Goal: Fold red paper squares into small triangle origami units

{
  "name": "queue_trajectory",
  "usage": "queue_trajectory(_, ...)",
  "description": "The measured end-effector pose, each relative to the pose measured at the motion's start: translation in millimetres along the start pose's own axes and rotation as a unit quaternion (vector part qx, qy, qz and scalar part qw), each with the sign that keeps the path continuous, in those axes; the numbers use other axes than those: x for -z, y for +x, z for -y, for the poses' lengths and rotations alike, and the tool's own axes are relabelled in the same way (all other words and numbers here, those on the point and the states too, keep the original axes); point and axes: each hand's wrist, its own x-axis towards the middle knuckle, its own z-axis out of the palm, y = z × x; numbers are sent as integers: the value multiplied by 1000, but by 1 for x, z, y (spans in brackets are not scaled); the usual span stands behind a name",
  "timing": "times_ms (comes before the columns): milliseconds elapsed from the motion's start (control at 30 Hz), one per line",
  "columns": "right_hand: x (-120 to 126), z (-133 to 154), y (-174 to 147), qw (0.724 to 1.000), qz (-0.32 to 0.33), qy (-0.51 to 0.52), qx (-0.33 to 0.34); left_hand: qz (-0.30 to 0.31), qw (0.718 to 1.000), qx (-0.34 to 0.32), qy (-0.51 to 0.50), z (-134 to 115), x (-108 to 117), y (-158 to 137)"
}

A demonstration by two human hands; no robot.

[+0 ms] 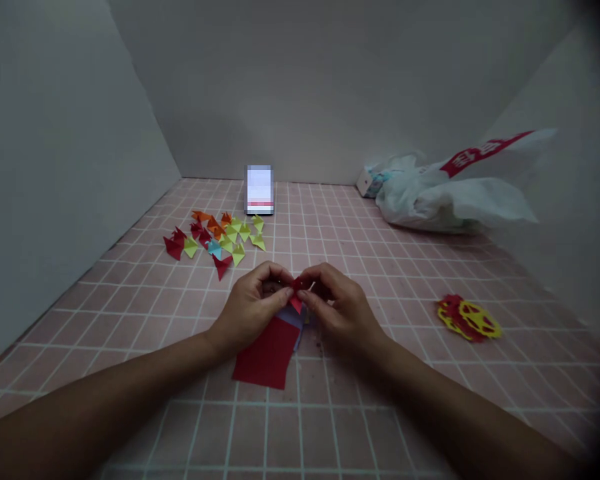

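Between my two hands is a small piece of folded red paper, pinched from both sides at the middle of the view. My left hand grips its left side with thumb and fingers. On its right side, the thumb and forefinger of my right hand close on it. Beneath the hands lie a red paper sheet and a purple sheet, partly covered. Farther off to the left stands a group of small folded paper cranes in red, orange, yellow and blue.
A lit phone or tablet leans upright near the back wall. At the back right rest a white plastic bag and a small box. Red and yellow paper cut-outs lie to the right on the pink gridded tablecloth.
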Motion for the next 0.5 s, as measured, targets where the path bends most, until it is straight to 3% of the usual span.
queue_trajectory(200,-3,-2,-1,996,19,72,-46,5,999,-31,12,-1,-2,-2)
queue_trajectory(500,-4,-1,-2,999,-8,49,-6,12,996,-44,72,0,1,-2)
